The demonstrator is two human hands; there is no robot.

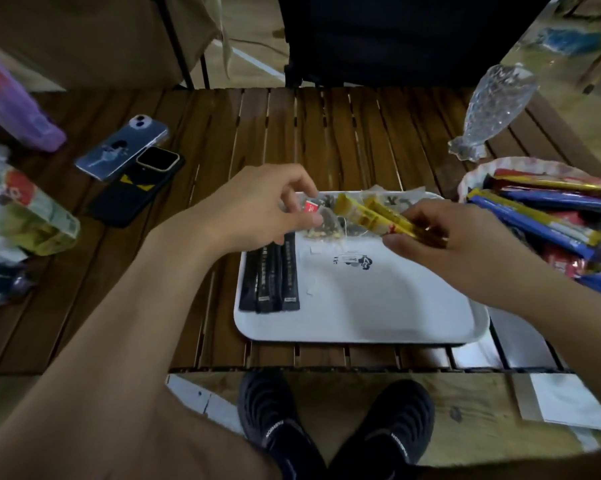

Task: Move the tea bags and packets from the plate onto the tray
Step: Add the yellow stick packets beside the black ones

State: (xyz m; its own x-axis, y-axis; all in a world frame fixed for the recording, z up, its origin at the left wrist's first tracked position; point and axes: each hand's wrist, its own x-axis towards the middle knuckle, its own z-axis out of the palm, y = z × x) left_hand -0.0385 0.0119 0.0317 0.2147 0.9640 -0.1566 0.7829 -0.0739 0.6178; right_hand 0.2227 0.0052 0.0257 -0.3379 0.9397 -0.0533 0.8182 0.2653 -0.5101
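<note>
A white tray [361, 306] lies on the wooden slat table. Three black stick packets [271, 275] lie side by side along its left edge. Several clear tea bags [330, 221] lie at its far edge. My right hand [458, 244] grips two yellow stick packets [372, 214] over the tray's far part. My left hand [268, 206] hovers over the tray's far left corner, its thumb and fingers pinching at a tea bag with a red tag [310, 207]. At the right, a plate [479, 174] holds several blue, red and yellow stick packets [541, 216].
Two phones [132, 174] lie at the left of the table, with a purple bottle [18, 109] and a plastic-wrapped pack [25, 209] beyond them. A clear fish-shaped glass dish [493, 109] sits at the far right. My black shoes [333, 431] show below the table edge.
</note>
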